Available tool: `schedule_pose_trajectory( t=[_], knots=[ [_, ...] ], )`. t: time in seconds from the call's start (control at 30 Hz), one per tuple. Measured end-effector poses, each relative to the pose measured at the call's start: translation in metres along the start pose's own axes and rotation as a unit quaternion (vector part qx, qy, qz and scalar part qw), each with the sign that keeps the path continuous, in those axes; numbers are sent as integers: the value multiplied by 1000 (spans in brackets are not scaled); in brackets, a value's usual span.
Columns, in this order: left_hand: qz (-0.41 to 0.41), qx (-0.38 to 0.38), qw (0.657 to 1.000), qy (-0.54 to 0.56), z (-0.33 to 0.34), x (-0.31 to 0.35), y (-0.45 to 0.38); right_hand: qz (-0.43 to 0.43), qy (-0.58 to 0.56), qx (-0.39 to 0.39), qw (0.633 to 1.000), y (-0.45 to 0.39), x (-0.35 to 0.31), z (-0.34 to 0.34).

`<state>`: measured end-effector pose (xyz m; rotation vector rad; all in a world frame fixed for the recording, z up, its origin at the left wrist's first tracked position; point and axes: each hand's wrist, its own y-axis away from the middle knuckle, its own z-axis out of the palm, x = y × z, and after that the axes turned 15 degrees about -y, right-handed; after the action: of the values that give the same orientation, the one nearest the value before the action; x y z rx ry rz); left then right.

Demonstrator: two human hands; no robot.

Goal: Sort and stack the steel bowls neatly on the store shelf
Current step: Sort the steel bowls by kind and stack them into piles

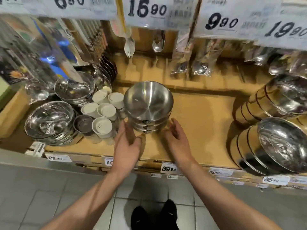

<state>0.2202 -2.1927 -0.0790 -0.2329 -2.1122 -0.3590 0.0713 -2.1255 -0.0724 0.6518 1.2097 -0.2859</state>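
A stack of several brushed steel bowls [148, 103] stands upright in the middle of the wooden shelf [202, 123]. My left hand [128, 143] is at the stack's lower left with straight fingers beside the bottom bowls. My right hand [177, 140] is at the lower right, fingers relaxed and slightly apart from the stack. Neither hand holds anything. Shiny steel bowls [49, 122] sit stacked at the left, with another stack [74, 87] behind them. Two tilted stacks of gold-sided steel bowls [282, 143] lean at the right, the farther one [285, 95] above.
Several small white cups [103, 110] and a small dark bowl [83, 124] crowd the space left of the middle stack. Packaged spoons [201, 63] hang at the back. Price tags [168, 168] line the shelf's front edge. Bare shelf lies right of the middle stack.
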Motion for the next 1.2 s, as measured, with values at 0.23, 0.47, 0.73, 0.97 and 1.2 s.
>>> schedule_pose_trajectory(
  t=[0.23, 0.47, 0.73, 0.97, 1.2],
  knots=[
    [67, 54, 992, 88, 5, 12, -22, -56, -145, -60, 986, -35, 7, 9],
    [66, 32, 991, 109, 36, 28, -21, -58, -119, -17, 991, -37, -6, -24],
    [73, -10, 991, 110, 101, 66, -24, -63, -150, 48, 986, -42, -18, -94],
    [62, -21, 991, 118, 115, 75, -23, -46, -142, 78, 986, -45, -19, -109],
    [60, -24, 990, 122, 117, 79, -25, -34, -142, 86, 985, -52, -24, -110]
  ],
)
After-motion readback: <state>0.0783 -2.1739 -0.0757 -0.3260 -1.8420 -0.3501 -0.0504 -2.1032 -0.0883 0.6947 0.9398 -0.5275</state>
